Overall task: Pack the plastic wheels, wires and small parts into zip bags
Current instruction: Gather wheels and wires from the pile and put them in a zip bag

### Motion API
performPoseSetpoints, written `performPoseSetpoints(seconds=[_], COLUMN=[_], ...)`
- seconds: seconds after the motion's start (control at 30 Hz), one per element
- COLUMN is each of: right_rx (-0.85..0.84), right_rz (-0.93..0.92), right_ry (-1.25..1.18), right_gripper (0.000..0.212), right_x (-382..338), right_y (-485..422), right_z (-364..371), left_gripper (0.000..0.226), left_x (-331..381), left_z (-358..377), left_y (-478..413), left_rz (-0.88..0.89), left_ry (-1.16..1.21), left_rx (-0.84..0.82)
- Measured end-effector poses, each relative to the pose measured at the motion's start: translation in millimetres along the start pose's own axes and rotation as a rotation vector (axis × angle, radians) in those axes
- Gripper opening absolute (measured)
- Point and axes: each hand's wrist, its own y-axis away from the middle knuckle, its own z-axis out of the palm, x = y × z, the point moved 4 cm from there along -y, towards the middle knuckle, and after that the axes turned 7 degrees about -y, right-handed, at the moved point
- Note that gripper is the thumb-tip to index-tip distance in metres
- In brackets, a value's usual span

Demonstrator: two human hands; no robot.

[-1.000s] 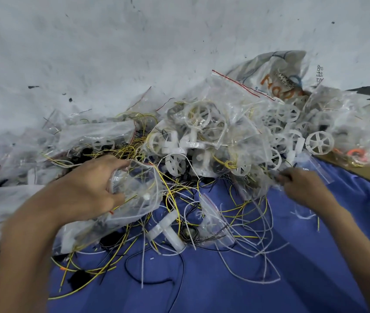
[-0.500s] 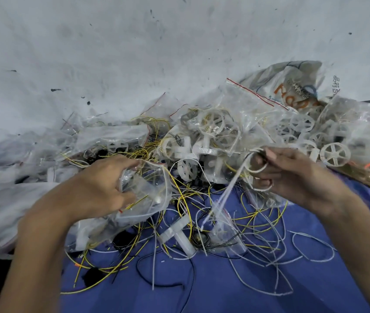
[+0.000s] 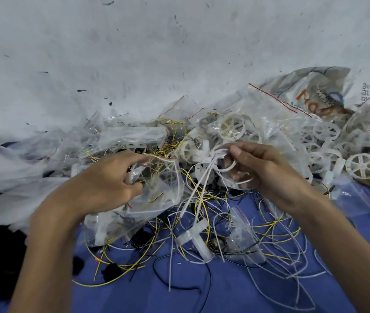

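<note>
Head view: my left hand (image 3: 102, 184) is curled round the rim of a clear zip bag (image 3: 163, 193), fingers hooked into its mouth and thumb pressed on the plastic, so the bag is clamped in my grip near the middle of the scene. Through the plastic I can see a yellow strand and some small bits, too blurred to name. My right hand (image 3: 267, 175) sits just right of the bag, thumb and fingers pinched tight on a coil of white wire (image 3: 230, 169). The loops wrap round my fingertips, and the loose ends hang down toward the near side, crossing in front of the bag's right edge. Whether the coil touches the bag I cannot tell

Under both hands lies a blue cloth (image 3: 224, 290) strewn with loose yellow wires (image 3: 116, 265), white wires (image 3: 292, 263) and a black wire (image 3: 180, 288). A white T-shaped plastic part (image 3: 196, 237) lies on the cloth near me, between my forearms. Beyond my hands the heap rises: white plastic wheels (image 3: 233, 127) tangled with wire in the middle, one spoked wheel (image 3: 362, 166) standing clear at the right, and filled clear bags (image 3: 134, 137) to the left. A printed bag (image 3: 315, 96) lies at the far right against the scuffed white surface (image 3: 134, 53)
</note>
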Motion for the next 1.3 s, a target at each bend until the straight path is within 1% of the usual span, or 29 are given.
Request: performPoseSetpoints(seconds=[0.17, 0.27, 0.33, 0.47, 0.53, 0.57, 0.67, 0.73, 0.77, 0.87, 0.93, 0.97, 1.03, 1.1, 1.13, 1.17, 1.2, 1.23, 1.27, 1.3], right_rx=[0.001, -0.096, -0.139, -0.1, -0.095, -0.118, -0.252, -0.316, -0.331, -0.408, -0.452, -0.474, -0.489, -0.558, -0.581, -0.619, -0.674, -0.73, -0.741, -0.726], right_rz=[0.009, 0.034, 0.025, -0.016, -0.026, -0.028, -0.002, -0.037, -0.039, 0.071, 0.163, 0.207, 0.239, 0.166, 0.124, 0.088, 0.087, 0.084, 0.078, 0.022], right_ry=[0.02, -0.024, -0.026, 0.073, 0.206, 0.304, 0.631, 0.895, 0.986, 1.093, 1.173, 1.175, 1.091, 0.965, 0.919, 0.899, 0.931, 1.014, 1.051, 1.061], right_gripper=[0.016, 0.028, 0.028, 0.022, 0.02, 0.02, 0.007, 0.012, 0.012, 0.03, 0.029, 0.025, 0.026, 0.023, 0.018, 0.018, 0.023, 0.028, 0.032, 0.034], right_x=[3.1, 4.9, 5.4, 8.5, 10.0, 11.6, 22.3, 31.2, 38.4, 64.7, 76.0, 76.8, 69.0, 63.2, 60.0, 59.0, 60.6, 63.4, 61.9, 54.8], right_y=[-7.2, -11.5, -15.3, -24.8, -28.7, -30.6, -38.9, -48.0, -52.4, -61.3, -66.4, -68.7, -74.4, -77.3, -74.1, -71.7, -68.5, -65.4, -64.9, -64.4], right_z=[8.8, 18.8, 27.6, 45.0, 53.9, 59.5, 84.1, 104.6, 113.0, 133.0, 132.5, 129.5, 125.5, 127.5, 129.6, 131.0, 132.0, 131.6, 128.3, 123.6], left_gripper=[0.055, 0.052, 0.049, 0.052, 0.055, 0.056, 0.053, 0.046, 0.045, 0.056, 0.06, 0.06, 0.06, 0.057, 0.056, 0.055, 0.055, 0.054, 0.053, 0.053], left_x=[1.7, 5.0, 6.6, 4.4, 5.2, 6.2, 14.2, 21.1, 23.2, 18.7, 16.7, 16.1, 15.9, 14.0, 12.7, 11.3, 10.1, 9.8, 10.0, 10.2], left_z=[0.7, 2.0, 1.9, 1.6, 1.5, 1.5, 4.3, 6.0, 7.1, 6.1, 8.2, 9.4, 9.2, 4.1, 1.8, 0.4, 0.6, 2.4, 3.9, 4.9], left_y=[0.3, 1.9, 3.0, 3.2, 3.7, 3.6, 2.6, 1.1, -0.4, -0.8, 0.9, 1.5, 0.6, -2.2, -3.3, -3.7, -3.5, -3.2, -2.6, -2.0], left_rz=[0.016, 0.044, 0.06, 0.06, 0.063, 0.072, 0.122, 0.183, 0.202, 0.168, 0.142, 0.133, 0.135, 0.148, 0.14, 0.124, 0.109, 0.104, 0.102, 0.1], left_ry=[0.007, 0.03, 0.024, 0.022, 0.021, 0.016, -0.006, -0.05, -0.069, -0.039, -0.034, -0.021, -0.004, -0.035, -0.042, -0.037, -0.023, -0.009, -0.006, -0.011], left_rx=[-0.022, -0.022, -0.025, -0.04, -0.036, -0.033, -0.053, -0.05, -0.034, -0.004, -0.03, -0.052, -0.066, -0.006, 0.027, 0.046, 0.048, 0.04, 0.028, 0.019])
